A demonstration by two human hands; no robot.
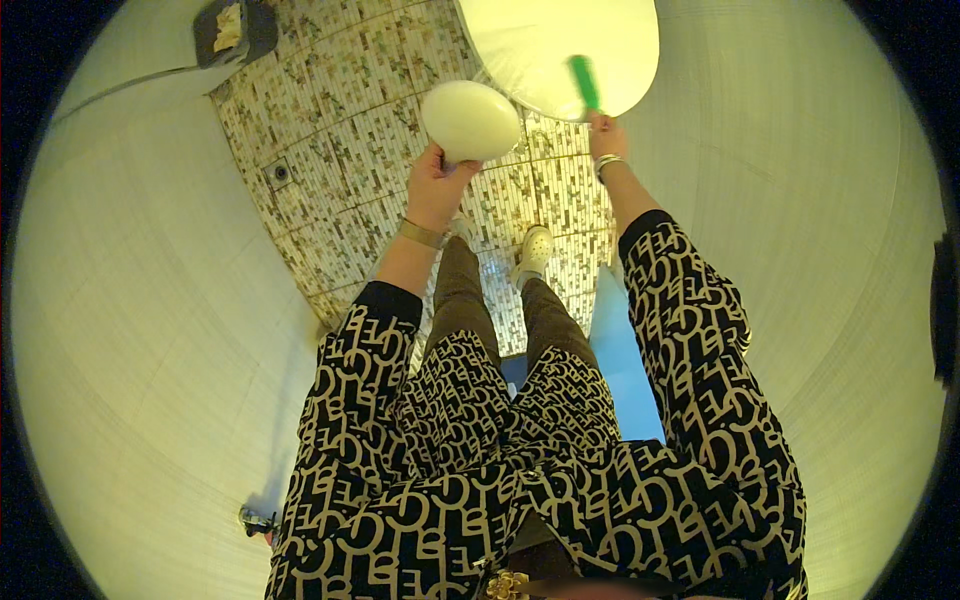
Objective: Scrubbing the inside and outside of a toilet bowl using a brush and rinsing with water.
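Observation:
My left hand [438, 190] grips a smooth white oval object [470, 122] by its near edge; its exact kind I cannot tell. Fingers of my right hand [606, 138] are closed around a green stick-like tool [582, 82], blurred by motion. That tool points up over a large white rounded fixture [560, 35] at the top of the view, whose kind is unclear. The oval object is held up over the floor, just to the left of the fixture's rim.
Patterned tiles cover the floor [350, 150], with a small square drain [281, 173] at left. A dark bin [232, 30] with pale crumpled contents stands far left. Pale walls close in on both sides. A light blue panel [625, 370] is beside my right leg.

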